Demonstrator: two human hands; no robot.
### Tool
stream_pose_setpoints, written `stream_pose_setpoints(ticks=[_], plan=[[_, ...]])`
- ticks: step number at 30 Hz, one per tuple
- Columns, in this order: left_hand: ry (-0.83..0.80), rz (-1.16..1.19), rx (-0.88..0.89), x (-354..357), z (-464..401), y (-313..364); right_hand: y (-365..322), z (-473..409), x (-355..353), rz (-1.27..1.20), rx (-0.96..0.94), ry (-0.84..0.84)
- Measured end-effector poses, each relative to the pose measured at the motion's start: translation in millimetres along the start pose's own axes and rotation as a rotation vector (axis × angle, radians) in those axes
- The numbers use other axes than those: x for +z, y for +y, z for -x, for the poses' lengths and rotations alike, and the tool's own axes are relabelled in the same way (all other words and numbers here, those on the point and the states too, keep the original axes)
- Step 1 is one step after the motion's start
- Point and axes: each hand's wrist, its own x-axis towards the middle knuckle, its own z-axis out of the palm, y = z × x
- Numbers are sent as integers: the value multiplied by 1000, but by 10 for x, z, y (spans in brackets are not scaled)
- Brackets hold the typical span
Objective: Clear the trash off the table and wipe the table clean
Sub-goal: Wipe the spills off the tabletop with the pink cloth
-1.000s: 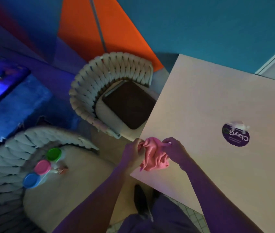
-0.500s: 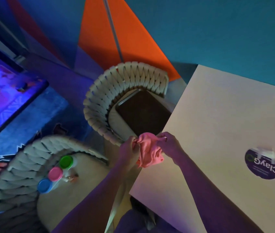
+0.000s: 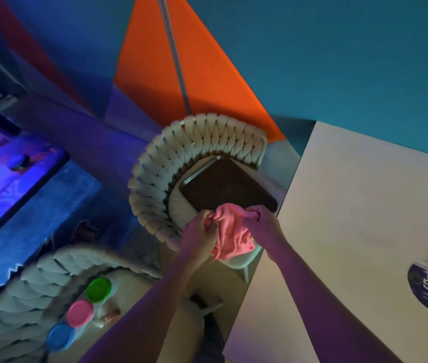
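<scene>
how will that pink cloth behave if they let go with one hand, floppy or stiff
Probably floppy: the pink cloth bunches into soft folds between the left hand and the right hand, and its lower end hangs limp. It looks light for its size, since both hands hold it up by gathered folds. It is unlikely to roll or slip.

We see a woven cream chair (image 3: 181,163) beside the desk's left edge, with a dark brown tray (image 3: 223,189) lying on its seat. Nearer us sits a second woven chair (image 3: 24,297), and on its seat three tubs stand in a row: a green lid (image 3: 98,289), a pink lid (image 3: 79,313) and a blue lid (image 3: 59,336). Over on the left we catch a glowing purple screen (image 3: 0,176). Behind, an orange wall panel (image 3: 194,64) meets teal.
</scene>
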Motion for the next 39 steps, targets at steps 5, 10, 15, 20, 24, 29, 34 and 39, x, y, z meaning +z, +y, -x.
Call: stream_pose_setpoints(ticks=[5, 10, 15, 20, 24, 29, 34, 39], plan=[[6, 116, 110, -278, -430, -81, -248, -256, 136, -50, -40, 62], [35, 199, 169, -419, -839, -114, -516, -545, 248, -76, -52, 99], [75, 269, 179, -345, -1217, -81, -687, -898, 218, -110, -88, 121], [93, 286, 140, -80, -1566, -171, -560, -1445, 255, -75, -59, 127], [76, 298, 94, 176, -1912, -384, -344, -1895, 370, -25, -29, 112], [53, 264, -7, 730, -2307, -705, 120, -2471, 530, 48, 57, 97], [-25, 214, -90, 1280, -2554, -1067, 595, -2950, 687, 206, 123, 93], [-70, 122, -151, 1817, -2702, -1459, 1144, -3319, 853, 383, 182, 56]])
